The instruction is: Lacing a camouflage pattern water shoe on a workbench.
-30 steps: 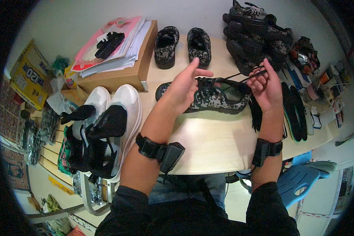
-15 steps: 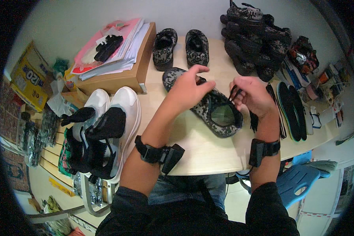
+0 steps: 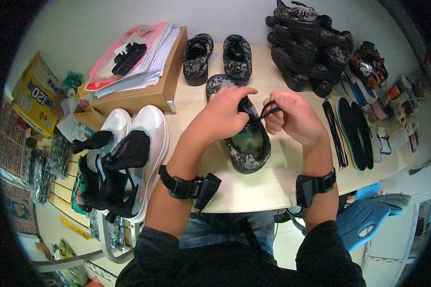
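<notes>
A brown cardboard box (image 3: 168, 94) stood toward the far left of the pale wooden counter (image 3: 292, 177), a stack of papers (image 3: 151, 72) and a black object (image 3: 129, 58) on its top; its inside was hidden. The camouflage shoe (image 3: 246, 143), its opening facing up, showed a greenish lining with nothing visible in it.

The left hand (image 3: 225, 115) lay over the front of this shoe, thumb and forefinger spread apart; its other fingers were hidden, so one cannot tell whether they gripped. The right hand (image 3: 294, 117) was closed, pinching a looped black lace (image 3: 271, 110) just right of the shoe.

The shoe sat in the middle of the counter, long axis running from the far edge toward the near edge, slightly slanted. Its toe pointed away from the person and a little left; its heel faced the near edge.

Two matching shoes (image 3: 196, 60) stood beyond it, heels toward the person. A heap of similar shoes (image 3: 306, 52) filled the far right, with black laces (image 3: 335, 136) and dark insoles (image 3: 353, 134) nearer the right end. White sneakers (image 3: 151, 129) stood at the left edge.
</notes>
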